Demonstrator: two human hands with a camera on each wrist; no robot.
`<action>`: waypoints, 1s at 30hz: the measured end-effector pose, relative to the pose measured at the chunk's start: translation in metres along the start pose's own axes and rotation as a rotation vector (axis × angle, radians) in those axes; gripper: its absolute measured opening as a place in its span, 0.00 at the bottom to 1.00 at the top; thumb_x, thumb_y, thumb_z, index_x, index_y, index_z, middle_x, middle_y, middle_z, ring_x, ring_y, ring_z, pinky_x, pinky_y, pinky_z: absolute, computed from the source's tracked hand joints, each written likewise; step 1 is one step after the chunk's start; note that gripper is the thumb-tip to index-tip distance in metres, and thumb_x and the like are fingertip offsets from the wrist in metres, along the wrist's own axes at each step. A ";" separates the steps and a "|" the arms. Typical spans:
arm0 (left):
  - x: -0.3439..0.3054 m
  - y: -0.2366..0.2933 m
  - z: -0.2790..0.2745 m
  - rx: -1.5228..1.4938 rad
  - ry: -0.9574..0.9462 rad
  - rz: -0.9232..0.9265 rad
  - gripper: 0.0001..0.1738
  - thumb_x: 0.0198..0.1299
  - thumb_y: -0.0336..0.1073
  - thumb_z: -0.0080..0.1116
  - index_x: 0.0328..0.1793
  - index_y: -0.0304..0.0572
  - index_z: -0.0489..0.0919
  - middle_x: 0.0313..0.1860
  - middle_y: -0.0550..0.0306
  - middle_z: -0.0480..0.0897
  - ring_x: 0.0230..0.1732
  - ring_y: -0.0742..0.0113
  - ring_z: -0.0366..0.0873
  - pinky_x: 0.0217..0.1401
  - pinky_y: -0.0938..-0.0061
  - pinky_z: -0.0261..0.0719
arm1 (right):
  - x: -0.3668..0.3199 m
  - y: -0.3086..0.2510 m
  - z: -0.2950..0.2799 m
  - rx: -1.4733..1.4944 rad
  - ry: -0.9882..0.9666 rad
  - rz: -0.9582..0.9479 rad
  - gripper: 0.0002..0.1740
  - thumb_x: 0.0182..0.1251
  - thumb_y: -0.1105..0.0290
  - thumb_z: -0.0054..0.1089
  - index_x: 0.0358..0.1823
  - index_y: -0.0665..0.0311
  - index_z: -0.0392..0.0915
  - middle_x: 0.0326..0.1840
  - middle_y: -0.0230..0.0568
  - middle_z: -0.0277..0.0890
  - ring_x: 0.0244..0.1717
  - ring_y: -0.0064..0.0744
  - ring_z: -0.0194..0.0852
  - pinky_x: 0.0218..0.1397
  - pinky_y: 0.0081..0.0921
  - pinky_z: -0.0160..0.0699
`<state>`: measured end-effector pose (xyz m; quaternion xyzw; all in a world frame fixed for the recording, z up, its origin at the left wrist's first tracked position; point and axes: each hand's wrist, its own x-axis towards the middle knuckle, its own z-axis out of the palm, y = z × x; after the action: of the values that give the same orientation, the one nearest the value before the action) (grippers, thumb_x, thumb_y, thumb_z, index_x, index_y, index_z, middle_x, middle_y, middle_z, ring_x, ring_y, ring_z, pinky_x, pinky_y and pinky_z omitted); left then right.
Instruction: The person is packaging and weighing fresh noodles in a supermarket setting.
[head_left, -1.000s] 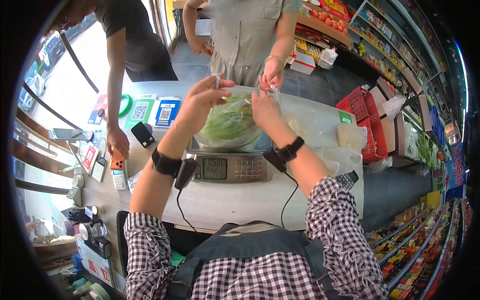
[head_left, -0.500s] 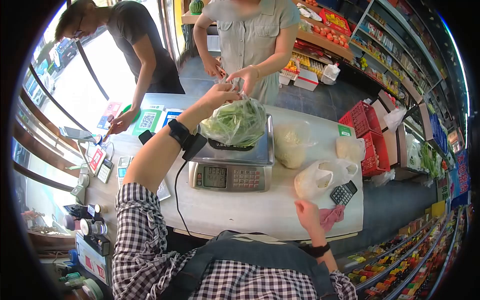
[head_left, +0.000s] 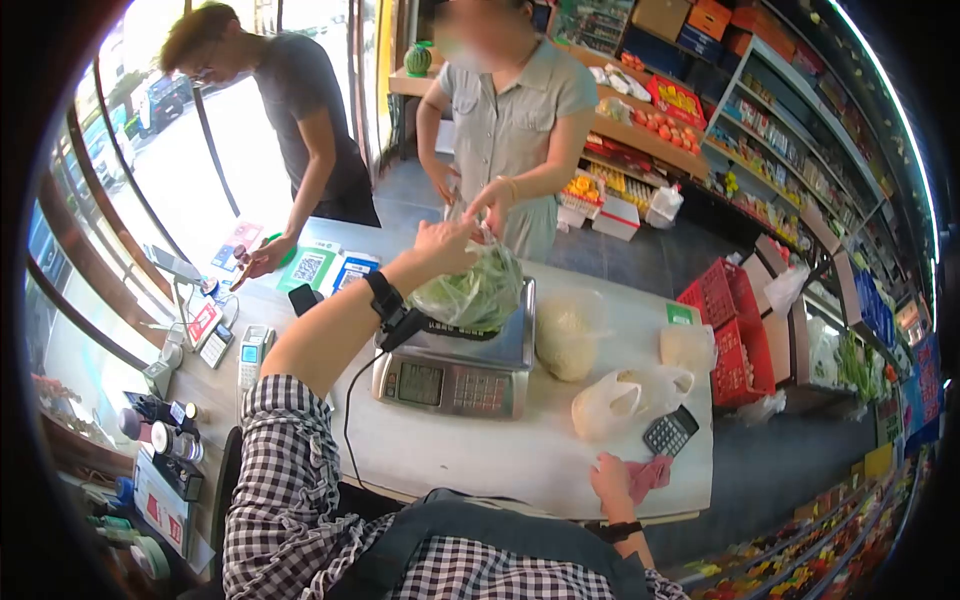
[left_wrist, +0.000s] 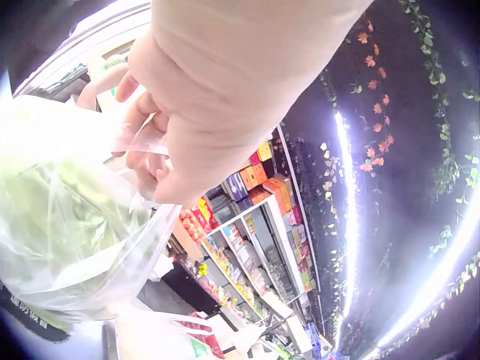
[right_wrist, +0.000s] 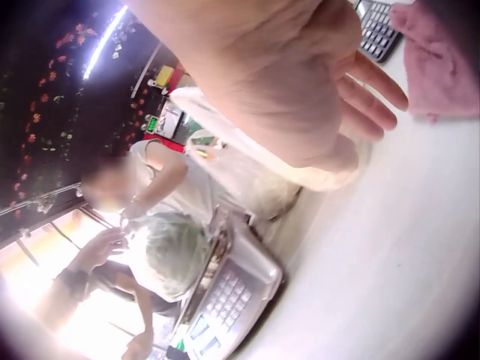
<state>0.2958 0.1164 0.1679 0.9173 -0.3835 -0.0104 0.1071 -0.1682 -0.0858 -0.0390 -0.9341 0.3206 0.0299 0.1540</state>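
My left hand (head_left: 445, 248) reaches over the counter and grips the gathered top of a clear plastic bag of leafy greens (head_left: 472, 290). In the left wrist view its fingers curl round the bag's plastic. The bag is over the pan of a digital scale (head_left: 450, 385). A facing person's hand (head_left: 492, 203) is also at the top of the bag. By the counter's near edge, my right hand (head_left: 610, 483) rests beside a pink cloth (head_left: 650, 478). The right wrist view shows its fingers (right_wrist: 367, 105) loosely extended, holding nothing.
Right of the scale stand a bag of pale produce (head_left: 568, 345), white plastic bags (head_left: 605, 405) and a calculator (head_left: 670, 432). Payment code signs (head_left: 308, 268) and a card terminal (head_left: 254, 358) lie left. Another person (head_left: 315, 130) leans over the counter's left end.
My right hand has left the bag's top and come down to the counter by the pink cloth. My left hand has taken hold of the bag's top; the facing person's hand has come onto it.
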 end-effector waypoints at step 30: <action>-0.189 0.085 0.071 -0.109 -0.172 0.168 0.20 0.60 0.43 0.57 0.57 0.46 0.81 0.49 0.50 0.84 0.54 0.52 0.79 0.65 0.53 0.63 | 0.040 0.062 0.092 -0.032 0.405 -0.404 0.12 0.65 0.58 0.58 0.32 0.59 0.72 0.30 0.40 0.76 0.30 0.42 0.79 0.30 0.39 0.79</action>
<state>0.0958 0.1784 0.1044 0.8704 -0.4657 -0.1009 0.1238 -0.1700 -0.1277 -0.1489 -0.9684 0.1516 -0.1834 0.0748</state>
